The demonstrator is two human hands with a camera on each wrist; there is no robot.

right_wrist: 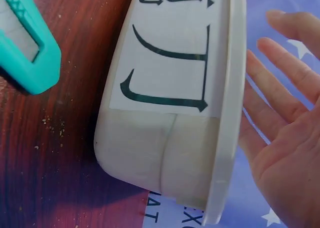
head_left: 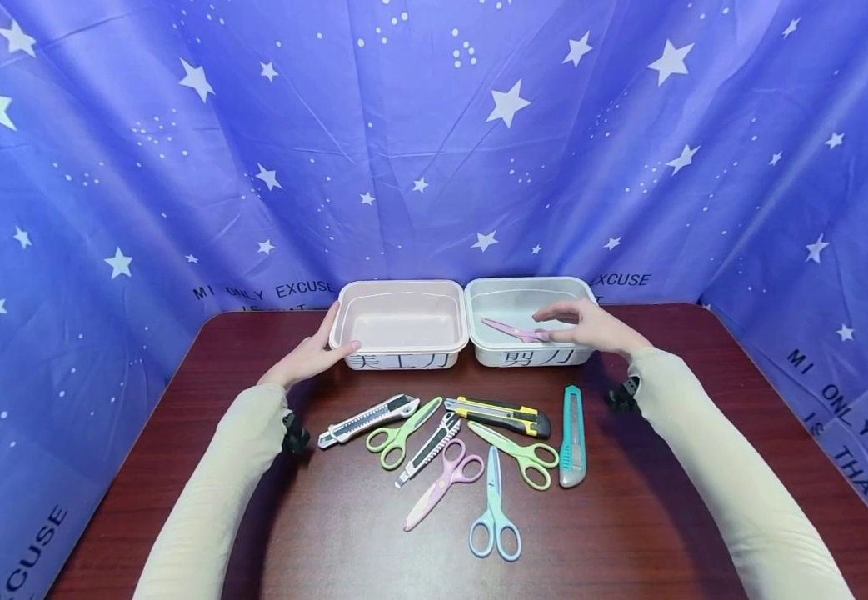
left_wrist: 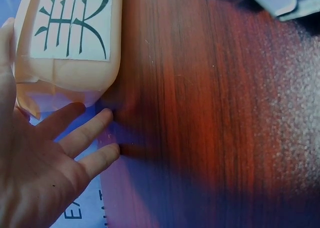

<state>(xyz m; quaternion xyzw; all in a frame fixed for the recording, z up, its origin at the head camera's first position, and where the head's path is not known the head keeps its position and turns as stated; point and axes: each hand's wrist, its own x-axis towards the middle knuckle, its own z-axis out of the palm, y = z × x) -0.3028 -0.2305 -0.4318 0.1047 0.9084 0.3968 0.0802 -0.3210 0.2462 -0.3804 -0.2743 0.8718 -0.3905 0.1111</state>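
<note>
My left hand (head_left: 310, 354) touches the left end of the pinkish bin (head_left: 404, 347), its thumb at the front rim. In the left wrist view its fingers (left_wrist: 87, 134) are straight and spread by the bin's end. Above the pale green-white bin (head_left: 479, 354) is my right hand (head_left: 587, 325), fingers loosely extended with nothing between them in the right wrist view. Pink scissors (head_left: 507, 328) lie in that bin below the fingertips, their handles partly hidden by the hand. Both bins carry front labels with large dark characters.
Before the bins lie white utility knives (head_left: 370, 420) (head_left: 429, 450), a yellow-black one (head_left: 505, 414) and a teal one (head_left: 572, 437). Among them are green scissors (head_left: 401, 433) (head_left: 512, 448), pink scissors (head_left: 441, 485) and blue scissors (head_left: 494, 508). A starry blue curtain (head_left: 381, 142) stands behind the table (head_left: 329, 533).
</note>
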